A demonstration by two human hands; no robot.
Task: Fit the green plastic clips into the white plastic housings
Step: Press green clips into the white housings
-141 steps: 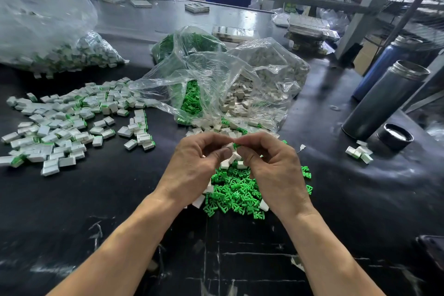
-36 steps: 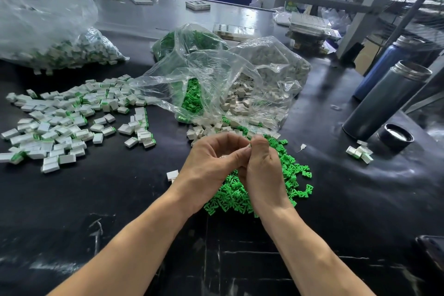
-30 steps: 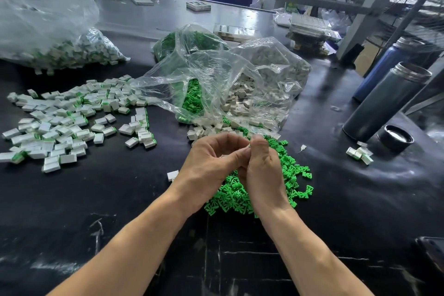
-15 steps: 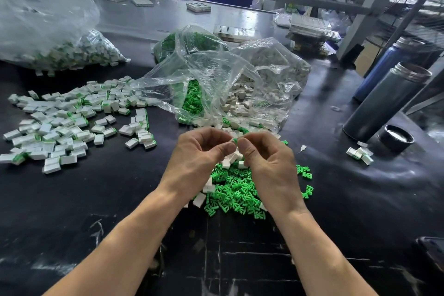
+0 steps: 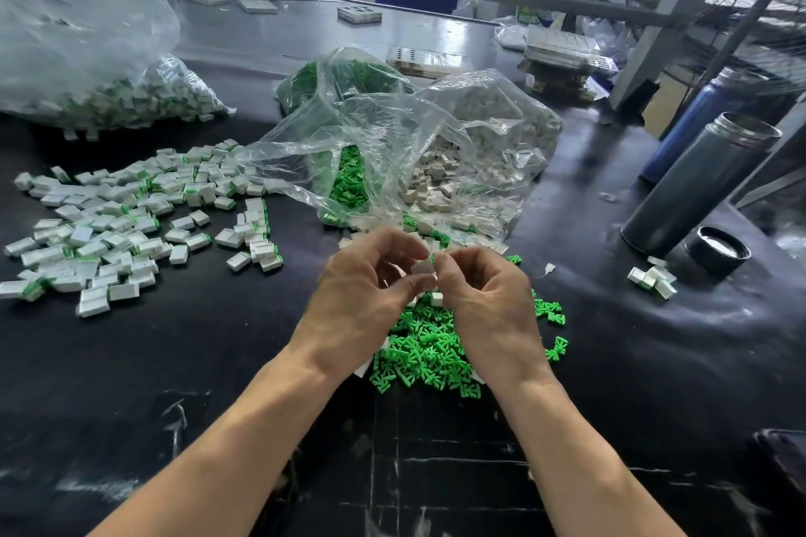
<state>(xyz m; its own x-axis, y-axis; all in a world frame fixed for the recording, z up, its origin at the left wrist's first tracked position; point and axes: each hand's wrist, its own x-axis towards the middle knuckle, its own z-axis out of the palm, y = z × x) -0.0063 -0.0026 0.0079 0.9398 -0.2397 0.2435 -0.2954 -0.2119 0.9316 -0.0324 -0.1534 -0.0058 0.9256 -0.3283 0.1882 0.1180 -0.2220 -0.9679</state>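
Left hand (image 5: 366, 296) pinched white housing (image 5: 422, 270) above green clips (image 5: 429, 355) at counter (image 5: 174, 362) 6 o'clock; right hand (image 5: 484, 296) fingers curled at its edge, clip hidden. Advice: align clip squarely, press until seated.

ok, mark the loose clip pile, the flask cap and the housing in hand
clip pile (image 5: 425, 355), head view, middle of the green heap below the hands
flask cap (image 5: 718, 249), head view, its pale inside
housing (image 5: 422, 269), head view, white face showing between both hands' fingertips
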